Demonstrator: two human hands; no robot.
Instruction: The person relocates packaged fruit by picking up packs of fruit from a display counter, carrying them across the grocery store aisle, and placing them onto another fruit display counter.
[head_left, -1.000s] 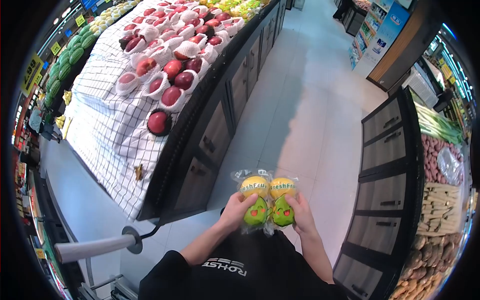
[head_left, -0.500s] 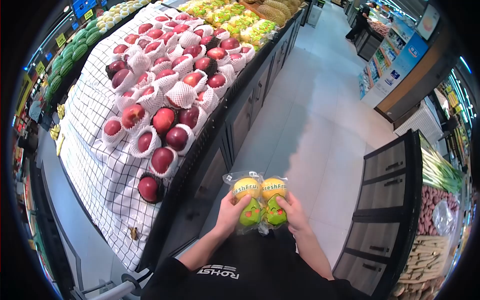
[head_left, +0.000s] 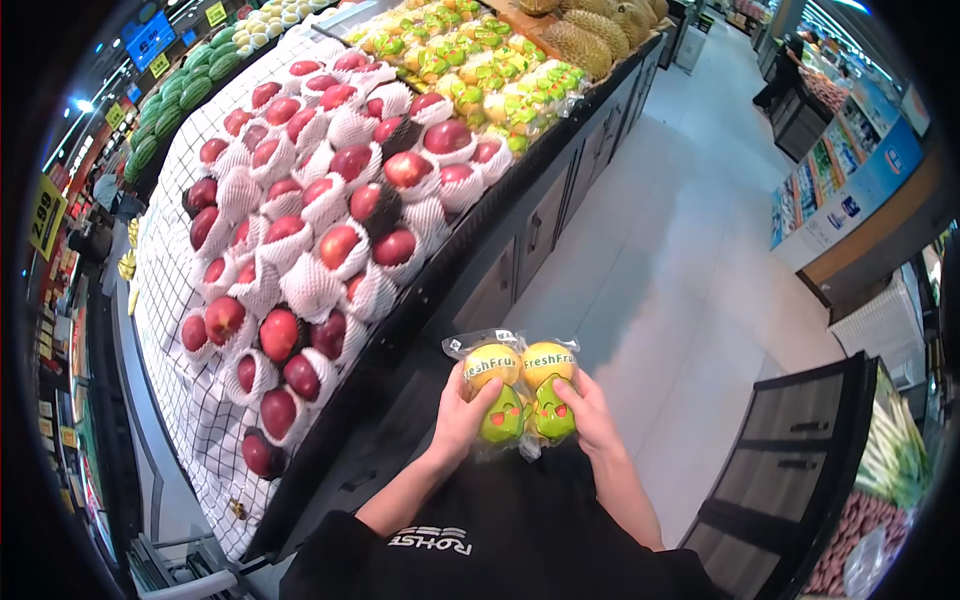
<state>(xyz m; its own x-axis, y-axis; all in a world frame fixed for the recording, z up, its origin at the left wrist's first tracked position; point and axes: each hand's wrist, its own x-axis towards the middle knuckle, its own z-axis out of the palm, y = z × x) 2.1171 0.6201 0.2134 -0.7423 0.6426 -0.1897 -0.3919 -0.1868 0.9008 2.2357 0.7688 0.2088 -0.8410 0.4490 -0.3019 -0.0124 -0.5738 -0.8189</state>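
In front of my chest I hold two clear plastic bags of yellow fruit side by side, printed "FreshFruit" with green smiling cartoon shapes. My left hand is closed round the outer edge of the left fruit bag, thumb across its front. My right hand grips the right fruit bag the same way, thumb on the green print. Both bags are upright and touch in the middle. The exact kind of fruit inside cannot be made out.
Left of me slopes a stand of red apples in white foam nets on a checked cloth. Beyond lie similar bagged fruit and spiky durians. A dark cabinet with vegetables stands right; a person is farther down the aisle.
My view has turned left and shifted ahead, so the bagged fruit and durians show more fully and the stand appears lower. Both hands keep the same hold on the bags.
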